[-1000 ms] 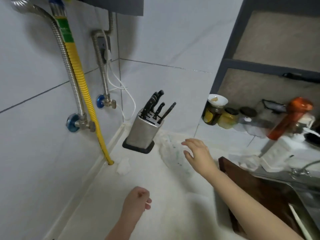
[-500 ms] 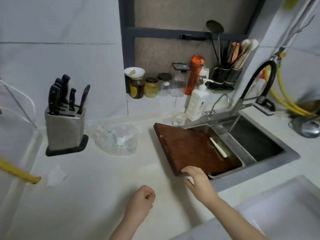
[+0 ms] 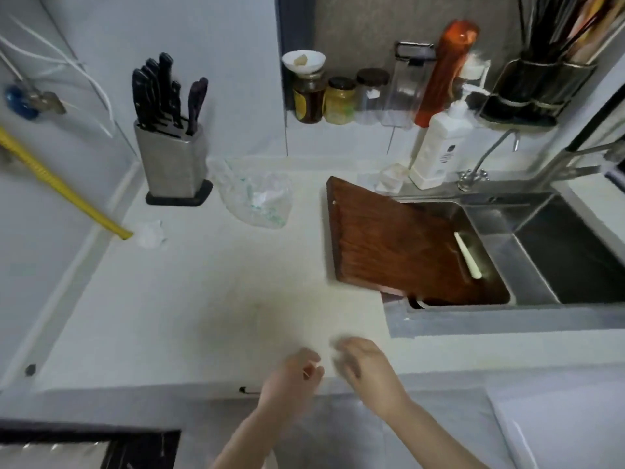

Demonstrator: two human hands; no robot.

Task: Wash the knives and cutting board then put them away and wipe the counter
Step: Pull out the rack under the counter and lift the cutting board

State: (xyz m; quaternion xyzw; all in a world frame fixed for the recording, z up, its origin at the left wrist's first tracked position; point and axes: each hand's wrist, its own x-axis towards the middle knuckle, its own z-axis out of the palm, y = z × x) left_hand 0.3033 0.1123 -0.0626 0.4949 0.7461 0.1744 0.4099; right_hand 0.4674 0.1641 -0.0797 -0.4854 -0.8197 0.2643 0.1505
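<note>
The pale desk (image 3: 209, 292) runs from the left wall to the steel sink (image 3: 541, 265) at right. A brown cutting board (image 3: 389, 242) lies tilted, its left part on the desk, its right part down in the sink basin, with a pale-handled knife (image 3: 468, 255) lying on it. A steel block of black-handled knives (image 3: 169, 130) stands far left by the wall. At the near edge, left hand (image 3: 292, 380) and right hand (image 3: 367, 367) hover close together; fingers blurred, loosely curled, gripping nothing visible.

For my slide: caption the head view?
Both hands hover over counter; cutting board leans into sink.
</note>
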